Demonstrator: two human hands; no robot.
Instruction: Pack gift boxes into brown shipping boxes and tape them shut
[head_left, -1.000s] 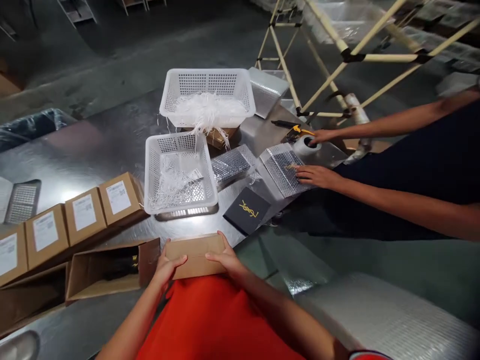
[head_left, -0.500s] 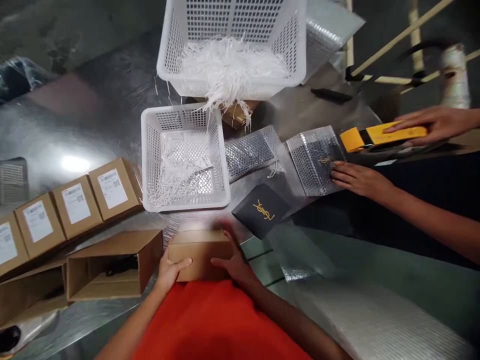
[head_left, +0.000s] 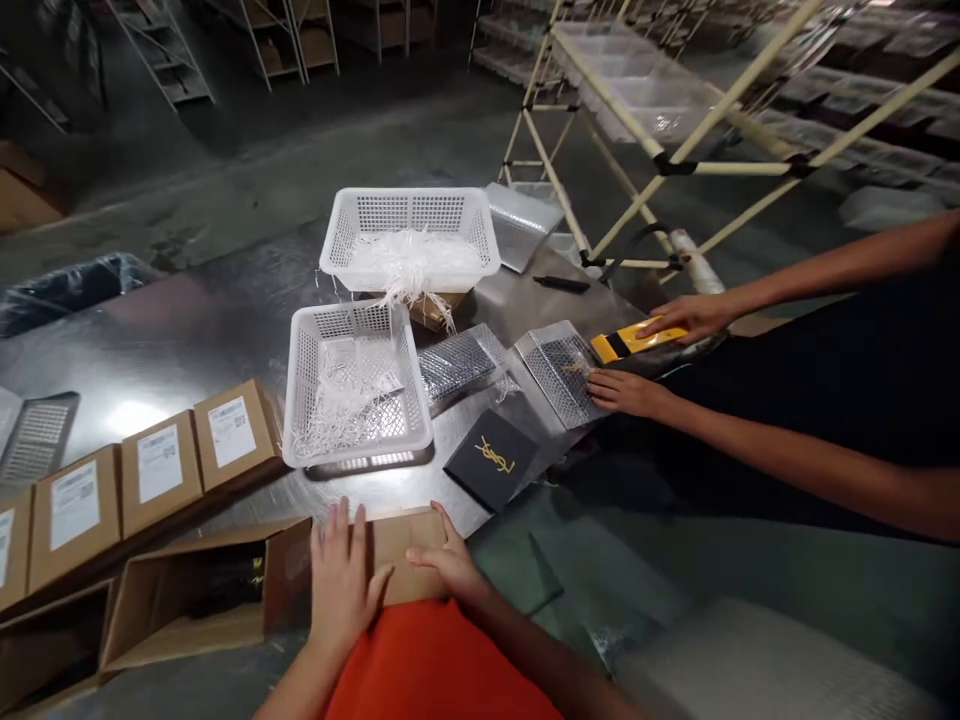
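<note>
A small brown cardboard box [head_left: 405,545] rests at the table's near edge, against the red clothing. My left hand [head_left: 341,570] lies on the box's left side with its fingers stretched out. Its other side is gripped by my right hand [head_left: 454,565], thumb across the front face and fingers over the far edge. Just beyond lies a black box [head_left: 493,459] with a gold logo. A white basket [head_left: 427,440] holding shredded paper [head_left: 337,405] stands ahead of my hands. To the left is an open cardboard carton [head_left: 187,600] with a dark item inside.
Labelled cartons [head_left: 159,465] line the left. A second white basket [head_left: 491,235] overflows with paper shreds. At right, a co-worker's hand [head_left: 630,392] touches a bubble-wrapped box [head_left: 551,370]; the other holds a yellow tool [head_left: 637,342]. A pipe frame [head_left: 720,168] stands behind.
My head view has tilted up, showing more of the room. My left hand has moved from gripping the box's left side to lying flat with fingers extended. The right hand still grips the box.
</note>
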